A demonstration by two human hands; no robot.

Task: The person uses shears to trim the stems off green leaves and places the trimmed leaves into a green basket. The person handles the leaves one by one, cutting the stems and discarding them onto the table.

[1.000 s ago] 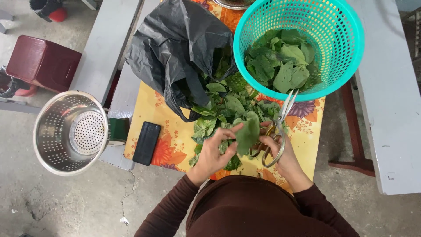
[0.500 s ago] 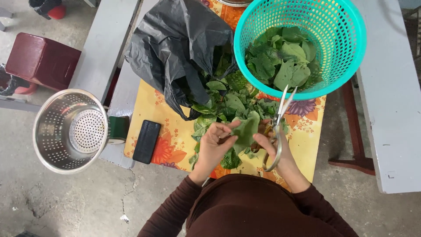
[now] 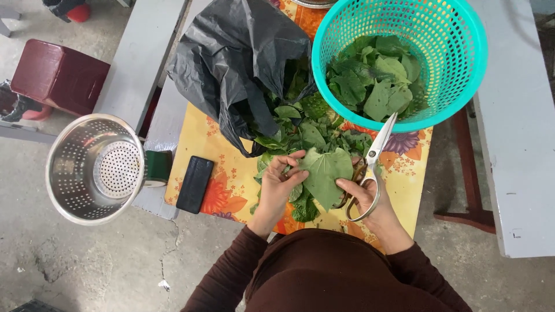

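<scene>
A large heart-shaped green leaf [image 3: 325, 176] is held flat between both hands above the flowered tablecloth [image 3: 217, 193]. My left hand [image 3: 279, 186] pinches its left edge. My right hand [image 3: 365, 196] grips its right edge while its fingers stay through the handles of metal scissors [image 3: 374, 163], whose blades point up toward the teal basket [image 3: 457, 75]. A heap of green leaves [image 3: 306, 136] spills from a black plastic bag [image 3: 237, 63] just beyond my hands. More cut leaves [image 3: 376, 84] lie inside the teal basket.
A steel colander [image 3: 92, 167] sits at the left, off the table's edge. A black phone [image 3: 195, 184] lies on the cloth by a green tape roll [image 3: 156, 167]. Grey benches [image 3: 514, 127] flank the table; a dark red stool [image 3: 58, 75] stands far left.
The hands have lifted one big leaf out of the heap and spread it flat between them. The scissors have tilted slightly, still in the right hand.
</scene>
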